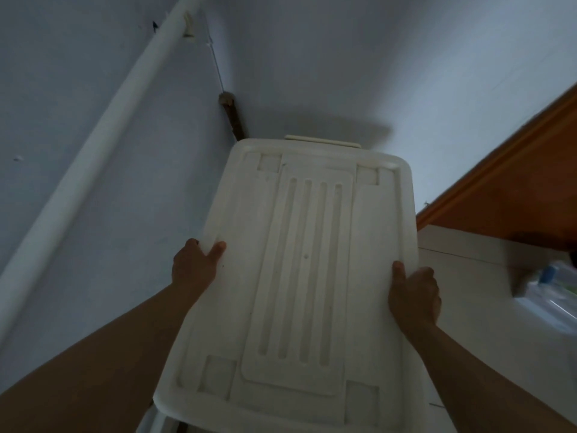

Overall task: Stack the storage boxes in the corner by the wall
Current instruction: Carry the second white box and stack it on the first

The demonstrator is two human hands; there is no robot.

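Observation:
A white storage box (299, 270) with a ribbed lid fills the middle of the view, its far end toward the corner where two pale walls meet. A latch tab (323, 140) shows at its far edge. My left hand (195, 267) grips the box's left rim, thumb on the lid. My right hand (415, 295) grips the right rim, thumb on top as well. The box's body below the lid is hidden. Whether another box sits under it cannot be seen.
A white pipe (103, 145) runs along the left wall. A brown strip (234, 120) stands in the corner. A wooden door frame (505, 182) is at the right, above pale floor tiles (474, 323). A clear plastic item (552, 289) lies at the right edge.

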